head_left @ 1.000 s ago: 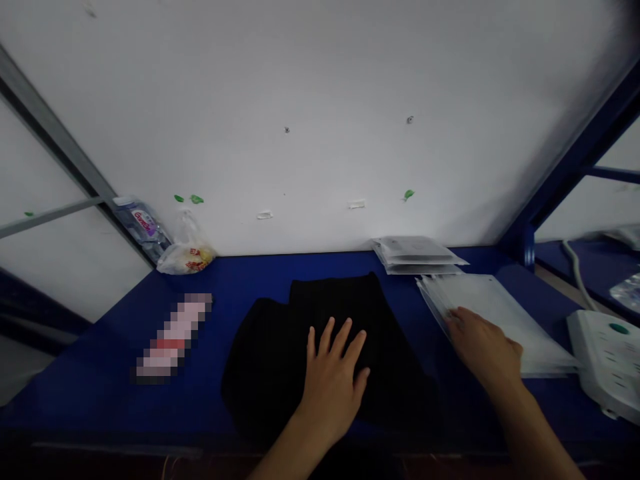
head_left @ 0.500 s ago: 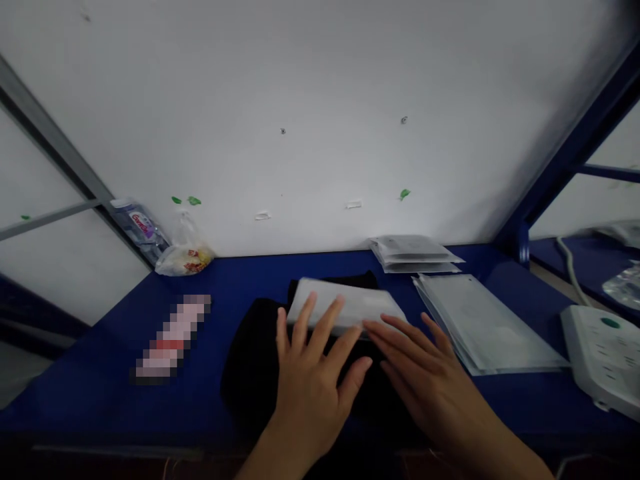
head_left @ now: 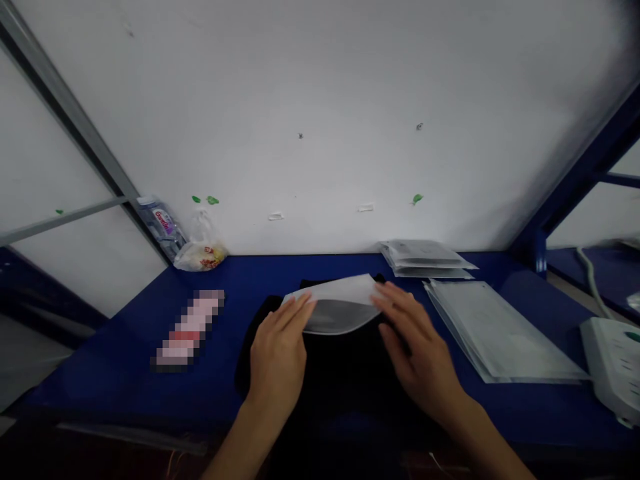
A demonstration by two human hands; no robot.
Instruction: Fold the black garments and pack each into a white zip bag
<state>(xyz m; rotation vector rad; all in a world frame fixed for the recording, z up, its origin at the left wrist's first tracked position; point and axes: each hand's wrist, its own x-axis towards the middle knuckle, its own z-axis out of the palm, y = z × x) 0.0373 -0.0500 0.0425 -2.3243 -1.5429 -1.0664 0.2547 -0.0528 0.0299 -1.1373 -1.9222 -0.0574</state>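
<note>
A folded black garment (head_left: 330,363) lies in the middle of the blue table (head_left: 110,360). Over its far end I hold a clear plastic bag (head_left: 337,303) with its mouth bowed open toward me. My left hand (head_left: 280,350) grips the bag's left edge. My right hand (head_left: 415,347) grips the bag's right edge, fingers curled around it.
A stack of flat plastic bags (head_left: 493,330) lies to the right, with a smaller pile of packets (head_left: 425,259) behind it by the wall. A water bottle (head_left: 163,223) and a tied food bag (head_left: 203,253) sit at the back left. A white device (head_left: 613,357) is at the far right.
My right hand took a bag from the stack and brought it over the garment. My left hand left the garment and both hands now hold the bag with its mouth open.
</note>
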